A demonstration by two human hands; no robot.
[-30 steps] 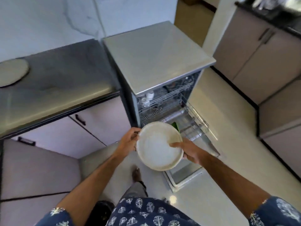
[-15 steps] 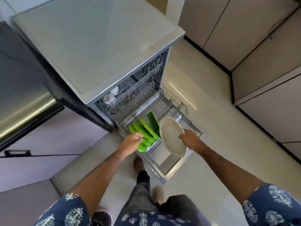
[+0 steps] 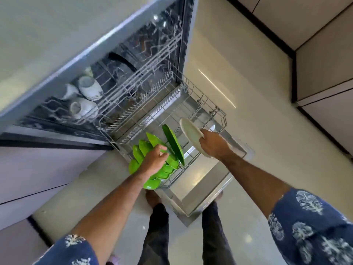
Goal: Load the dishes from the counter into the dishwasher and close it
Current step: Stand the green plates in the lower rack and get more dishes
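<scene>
The dishwasher stands open with its lower rack pulled out over the lowered door. My right hand grips a cream plate by its near rim, held tilted on edge above the rack's right half. Several green dishes stand in a row in the rack's near left part. My left hand rests on them, fingers loosely curled around a green rim. White cups lie in the upper rack.
Pale cabinet fronts run on the left beside the dishwasher, and more cabinets stand at the right across a cream floor. My legs and feet stand just before the door's front edge.
I have bent closer over the rack. The cream plate went from both hands to my right hand alone and moved down to the rack's right side. My left hand dropped onto the green dishes.
</scene>
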